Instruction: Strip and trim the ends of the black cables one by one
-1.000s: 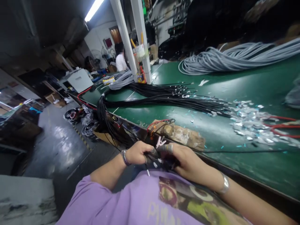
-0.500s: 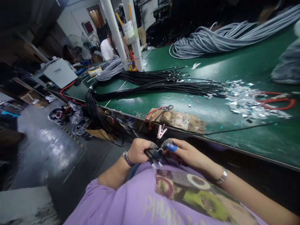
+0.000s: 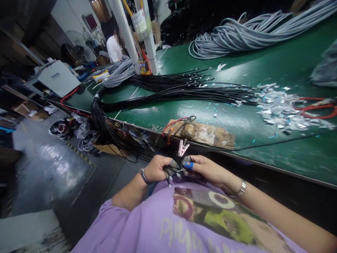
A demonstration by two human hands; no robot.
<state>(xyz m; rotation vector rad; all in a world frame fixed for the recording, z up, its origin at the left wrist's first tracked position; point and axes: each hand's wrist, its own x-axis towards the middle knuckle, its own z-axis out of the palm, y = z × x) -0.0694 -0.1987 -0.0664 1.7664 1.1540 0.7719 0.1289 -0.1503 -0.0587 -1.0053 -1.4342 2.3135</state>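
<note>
Close to my body, my left hand (image 3: 160, 168) is closed around a few black cables (image 3: 169, 179) whose pale stripped ends point down toward my shirt. Facing it, my right hand (image 3: 198, 167) pinches at the thin end of a cable, with blue tape around one finger. Grey coverings sit on some fingertips of both hands. The fingertips almost meet, and the fine wires between them are too small to make out. Just beyond my hands, a pink clip (image 3: 182, 148) hangs at the bench edge.
Long black cable bundles (image 3: 158, 96) lie across the green bench (image 3: 263, 147), beside a pile of foil scraps (image 3: 279, 107). A wooden block (image 3: 202, 133) sits at the near edge. Grey cable coils (image 3: 237, 37) lie at the back. A person (image 3: 114, 47) is far left.
My right hand has shifted slightly left, and the cable ends in my left hand have drawn up and bunched closer. The view has turned a little. Both hands keep their grip.
</note>
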